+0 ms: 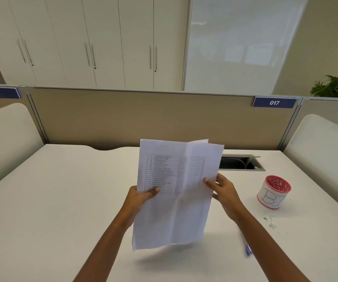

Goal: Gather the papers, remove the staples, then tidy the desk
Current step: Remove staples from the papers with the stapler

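Two hands hold a sheaf of papers [176, 200] upright above the middle of the white desk [62, 200], its lower edge lifted off the surface and blurred. The left hand [141, 195] pinches the left edge with the thumb on the printed table; the right hand [225, 190] grips the right edge, fingers behind.

Beside the right forearm lies a blue pen [247, 248], and just beyond it a scatter of loose staples [272, 223]. Farther right stands a red cup [274, 192] with a white label. An open cable hatch [241, 162] sits behind the sheets near the back edge.

A tan partition [123, 117] closes the rear, bearing a blue sign 017 [274, 102]; white cabinets [82, 37] and a plant [337, 84] stand behind. Rounded white side panels [7, 135] flank the desk, whose left half lies bare.
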`<state>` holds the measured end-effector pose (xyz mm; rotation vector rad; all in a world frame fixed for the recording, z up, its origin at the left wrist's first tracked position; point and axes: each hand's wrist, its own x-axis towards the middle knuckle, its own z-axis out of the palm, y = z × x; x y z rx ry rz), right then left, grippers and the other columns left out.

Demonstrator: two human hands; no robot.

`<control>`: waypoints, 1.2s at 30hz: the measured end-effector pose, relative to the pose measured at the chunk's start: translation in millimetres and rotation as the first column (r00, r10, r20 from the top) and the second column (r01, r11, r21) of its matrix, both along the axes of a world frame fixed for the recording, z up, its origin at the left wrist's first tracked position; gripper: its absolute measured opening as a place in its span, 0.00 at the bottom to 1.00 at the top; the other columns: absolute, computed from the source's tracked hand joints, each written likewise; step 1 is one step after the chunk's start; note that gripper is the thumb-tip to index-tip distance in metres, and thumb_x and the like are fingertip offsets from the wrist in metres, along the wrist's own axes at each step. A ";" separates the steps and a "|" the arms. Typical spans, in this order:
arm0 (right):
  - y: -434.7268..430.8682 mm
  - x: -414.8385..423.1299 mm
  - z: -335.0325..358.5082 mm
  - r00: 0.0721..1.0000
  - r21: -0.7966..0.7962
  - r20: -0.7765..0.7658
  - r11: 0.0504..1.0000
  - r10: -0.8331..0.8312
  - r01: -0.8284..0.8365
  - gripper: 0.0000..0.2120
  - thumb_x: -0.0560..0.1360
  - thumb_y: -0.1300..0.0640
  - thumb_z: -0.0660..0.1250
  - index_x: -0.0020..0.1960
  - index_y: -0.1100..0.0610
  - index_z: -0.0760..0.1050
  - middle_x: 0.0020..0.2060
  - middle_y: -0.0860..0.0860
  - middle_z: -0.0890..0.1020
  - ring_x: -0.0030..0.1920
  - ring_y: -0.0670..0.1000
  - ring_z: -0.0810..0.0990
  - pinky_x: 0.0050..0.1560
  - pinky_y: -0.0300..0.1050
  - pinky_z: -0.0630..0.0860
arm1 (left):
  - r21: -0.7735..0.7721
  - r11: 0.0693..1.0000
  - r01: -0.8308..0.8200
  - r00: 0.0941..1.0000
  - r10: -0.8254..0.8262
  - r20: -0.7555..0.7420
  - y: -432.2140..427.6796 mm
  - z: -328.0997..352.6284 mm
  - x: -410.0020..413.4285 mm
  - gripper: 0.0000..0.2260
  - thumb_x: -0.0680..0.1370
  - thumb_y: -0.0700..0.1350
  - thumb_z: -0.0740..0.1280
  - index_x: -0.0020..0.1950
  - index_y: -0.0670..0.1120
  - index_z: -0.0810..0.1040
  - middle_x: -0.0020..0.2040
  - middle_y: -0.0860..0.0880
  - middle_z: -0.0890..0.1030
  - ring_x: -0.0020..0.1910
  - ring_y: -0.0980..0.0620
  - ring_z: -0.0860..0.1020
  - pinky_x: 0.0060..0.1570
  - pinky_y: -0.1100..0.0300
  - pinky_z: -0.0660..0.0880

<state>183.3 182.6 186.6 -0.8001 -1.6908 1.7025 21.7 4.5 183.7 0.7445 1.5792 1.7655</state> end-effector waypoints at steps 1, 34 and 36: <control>-0.4 0.3 -2.4 1.000 -0.042 -0.010 0.999 0.019 -0.019 0.18 0.74 0.59 0.65 0.63 0.57 0.69 0.59 0.56 0.77 0.57 0.57 0.77 0.58 0.54 0.75 | 0.002 1.000 0.022 1.000 -0.022 -0.017 -1.0 0.9 -0.3 0.07 0.68 0.45 0.73 0.45 0.52 0.81 0.39 0.56 0.85 0.41 0.57 0.83 0.41 0.66 0.79; -68.8 -14.1 22.8 0.991 0.390 0.134 0.919 0.000 -0.053 0.18 0.75 0.56 0.65 0.64 0.51 0.69 0.60 0.52 0.76 0.51 0.46 0.77 0.43 0.24 0.72 | 0.175 0.856 -0.486 0.874 0.478 0.089 29.0 61.1 25.7 0.08 0.75 0.40 0.66 0.36 0.41 0.74 0.37 0.44 0.72 0.38 0.48 0.69 0.34 0.59 0.66; -86.0 -20.8 35.1 0.992 0.380 0.089 0.918 0.089 -0.116 0.19 0.75 0.52 0.64 0.64 0.47 0.67 0.59 0.45 0.75 0.54 0.43 0.76 0.42 0.20 0.72 | 0.205 0.871 -0.447 0.894 0.445 0.055 34.8 66.5 37.1 0.09 0.76 0.41 0.64 0.36 0.41 0.75 0.36 0.43 0.73 0.37 0.48 0.70 0.36 0.58 0.67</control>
